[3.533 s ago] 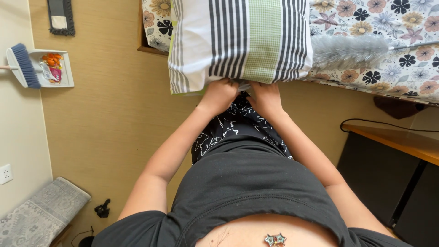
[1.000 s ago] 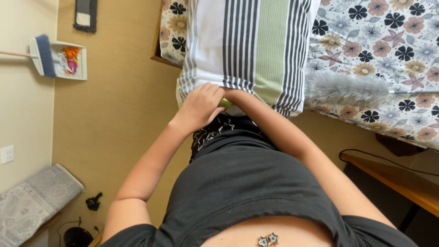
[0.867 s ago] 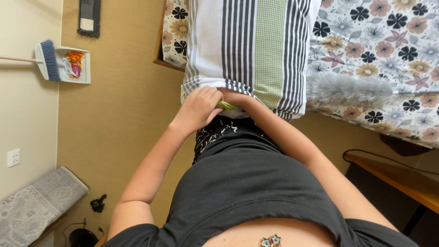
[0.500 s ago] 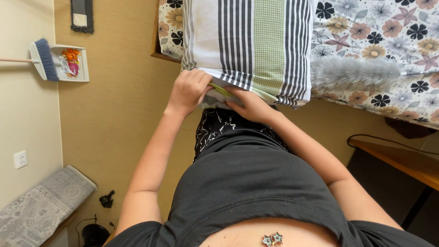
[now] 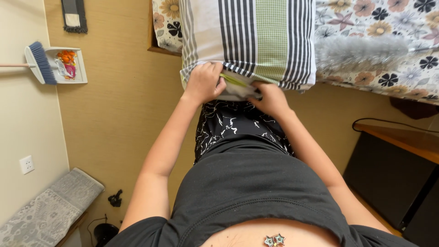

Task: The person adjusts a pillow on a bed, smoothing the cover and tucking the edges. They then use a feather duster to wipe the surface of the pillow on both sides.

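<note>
Just past the fingers of both hands, a striped pillow (image 5: 249,41) lies on the bed (image 5: 388,27), its lower edge hanging at the bed's near side. The left hand (image 5: 204,82) is clenched on the pillowcase hem — fingers curled under, knuckles up, pinching the striped cloth at the corner. The right hand (image 5: 270,97) grips the same open end a little farther along; its fingers are tucked into the folded cloth, where a strip of green lining (image 5: 235,80) shows between the two hands (how deep they reach cannot be told). Beyond the right fingers, on the flowered bedsheet, rests a grey fluffy duster (image 5: 361,51), just beside the pillow's edge. Well away from the left fingers, by the wall, a blue broom (image 5: 41,63) leans against a white dustpan (image 5: 68,65) with orange and pink scraps in it. Lower on that side lies a grey patterned mat (image 5: 50,212). Off to the right stands a dark cabinet with a wooden top (image 5: 402,139) — a black cable runs along it.
</note>
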